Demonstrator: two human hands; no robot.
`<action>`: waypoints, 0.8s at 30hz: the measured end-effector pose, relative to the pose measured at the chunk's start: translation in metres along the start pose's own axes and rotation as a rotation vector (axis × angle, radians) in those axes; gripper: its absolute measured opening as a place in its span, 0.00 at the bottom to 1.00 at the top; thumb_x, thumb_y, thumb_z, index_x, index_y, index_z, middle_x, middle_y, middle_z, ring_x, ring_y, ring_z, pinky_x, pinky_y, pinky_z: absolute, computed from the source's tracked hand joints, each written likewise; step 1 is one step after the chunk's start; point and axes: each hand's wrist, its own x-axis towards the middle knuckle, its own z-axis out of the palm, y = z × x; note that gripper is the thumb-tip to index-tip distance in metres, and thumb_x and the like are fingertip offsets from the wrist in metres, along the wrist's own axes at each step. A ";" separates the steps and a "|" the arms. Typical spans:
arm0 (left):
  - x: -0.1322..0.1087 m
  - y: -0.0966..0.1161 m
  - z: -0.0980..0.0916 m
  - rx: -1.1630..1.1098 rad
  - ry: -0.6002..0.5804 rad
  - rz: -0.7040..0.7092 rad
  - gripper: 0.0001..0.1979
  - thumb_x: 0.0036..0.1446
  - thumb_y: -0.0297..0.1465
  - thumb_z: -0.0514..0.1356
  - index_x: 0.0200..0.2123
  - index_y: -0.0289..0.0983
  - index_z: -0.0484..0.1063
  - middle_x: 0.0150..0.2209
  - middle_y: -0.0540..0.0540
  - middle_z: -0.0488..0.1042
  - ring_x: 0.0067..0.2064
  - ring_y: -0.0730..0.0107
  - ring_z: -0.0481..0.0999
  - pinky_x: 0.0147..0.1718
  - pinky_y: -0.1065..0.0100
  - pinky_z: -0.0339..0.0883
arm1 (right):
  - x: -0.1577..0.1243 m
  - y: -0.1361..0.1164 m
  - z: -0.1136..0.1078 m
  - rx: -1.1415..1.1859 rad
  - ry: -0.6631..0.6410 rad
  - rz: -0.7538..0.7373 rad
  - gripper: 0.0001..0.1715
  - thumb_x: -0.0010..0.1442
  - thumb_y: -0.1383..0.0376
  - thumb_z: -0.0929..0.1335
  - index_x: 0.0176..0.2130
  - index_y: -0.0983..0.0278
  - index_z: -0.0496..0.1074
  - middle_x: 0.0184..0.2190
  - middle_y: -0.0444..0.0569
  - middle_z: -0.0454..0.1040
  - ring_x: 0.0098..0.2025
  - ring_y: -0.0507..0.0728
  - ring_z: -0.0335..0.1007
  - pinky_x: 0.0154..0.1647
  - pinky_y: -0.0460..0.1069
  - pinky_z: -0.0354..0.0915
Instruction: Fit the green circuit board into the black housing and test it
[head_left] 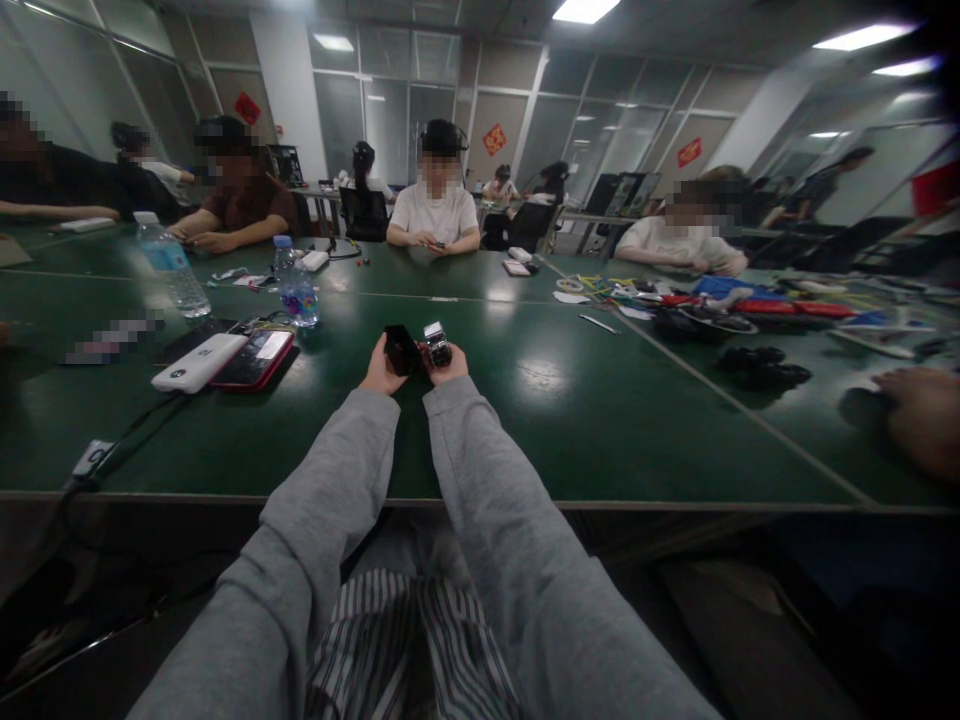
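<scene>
Both my hands are held out side by side over the green table (570, 430), in grey sleeves. My left hand (382, 370) is closed round a flat black object (401, 349) that looks like a phone, tilted, with its dark face up. In my right hand (450, 366) is a small device (436, 345), shiny and dark with a bright white top part; what it is exactly I cannot make out. The two objects are close together, and a narrow gap shows between my wrists.
Left of my hands lie a white power bank (199, 363) with a cable, a red-edged device (255, 359) and two bottles (172, 265) (295, 285). Tangled cables and tools (750, 305) cover the right side. A person's hand (926, 420) rests at the right edge.
</scene>
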 end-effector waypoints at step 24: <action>-0.005 0.000 0.006 -0.027 -0.031 -0.029 0.20 0.62 0.44 0.54 0.45 0.33 0.72 0.32 0.39 0.78 0.37 0.54 0.80 0.40 0.56 0.74 | -0.009 -0.002 0.015 -0.017 0.058 -0.023 0.15 0.65 0.67 0.59 0.37 0.69 0.72 0.21 0.47 0.74 0.25 0.52 0.73 0.23 0.43 0.71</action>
